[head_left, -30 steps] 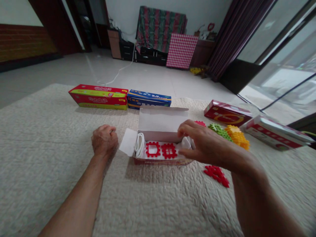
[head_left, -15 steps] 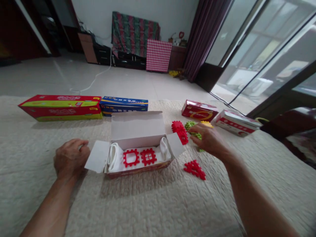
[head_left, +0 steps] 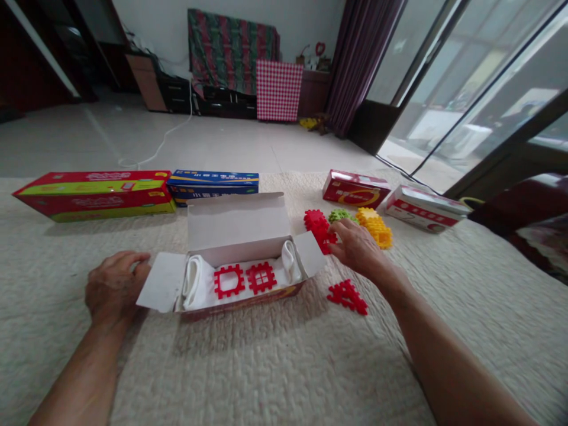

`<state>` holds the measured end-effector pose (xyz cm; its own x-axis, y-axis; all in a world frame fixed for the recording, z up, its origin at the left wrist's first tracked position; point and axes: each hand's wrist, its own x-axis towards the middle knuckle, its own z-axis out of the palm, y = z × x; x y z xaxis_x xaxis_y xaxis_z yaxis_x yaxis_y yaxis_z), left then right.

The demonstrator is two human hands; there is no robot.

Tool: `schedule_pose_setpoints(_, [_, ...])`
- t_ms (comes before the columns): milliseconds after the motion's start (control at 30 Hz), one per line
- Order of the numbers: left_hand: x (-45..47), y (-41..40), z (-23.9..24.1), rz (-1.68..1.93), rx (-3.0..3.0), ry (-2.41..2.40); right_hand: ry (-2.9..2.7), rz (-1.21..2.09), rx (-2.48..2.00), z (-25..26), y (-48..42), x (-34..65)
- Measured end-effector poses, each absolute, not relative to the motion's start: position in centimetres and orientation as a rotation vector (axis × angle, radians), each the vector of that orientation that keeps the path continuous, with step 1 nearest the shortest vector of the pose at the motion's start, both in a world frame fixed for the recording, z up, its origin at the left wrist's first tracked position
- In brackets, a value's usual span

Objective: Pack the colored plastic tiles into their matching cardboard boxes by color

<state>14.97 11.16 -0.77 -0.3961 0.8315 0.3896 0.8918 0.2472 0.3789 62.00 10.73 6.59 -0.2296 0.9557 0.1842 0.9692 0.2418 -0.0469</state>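
Note:
An open carton stands on the quilted cover with its flaps spread. Inside, on white cloth, lie a red square frame piece and a red window piece. Loosely curled, my left hand rests on the cover beside the left flap, with nothing seen in it. My right hand pinches at the edge of a pile of red interlocking building pieces, right of the carton. Green pieces and stacked yellow pieces lie just beyond its fingers. A red triangular piece lies nearer me.
Behind the carton stand a long red and yellow box and a blue box. At the back right are a dark red box and a white and red box. The tiled floor begins past the cover's far edge.
My right hand has moved left from the green pieces to the red pile, uncovering the yellow stack. My left hand stays beside the carton. The view has shifted slightly.

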Motion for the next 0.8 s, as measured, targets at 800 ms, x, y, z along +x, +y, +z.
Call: schedule_pose_setpoints(800, [15.5, 10.9, -0.3, -0.824, -1.706, -2.371, -2.555, 0.287, -1.797, 6.8, 8.7, 62.0])
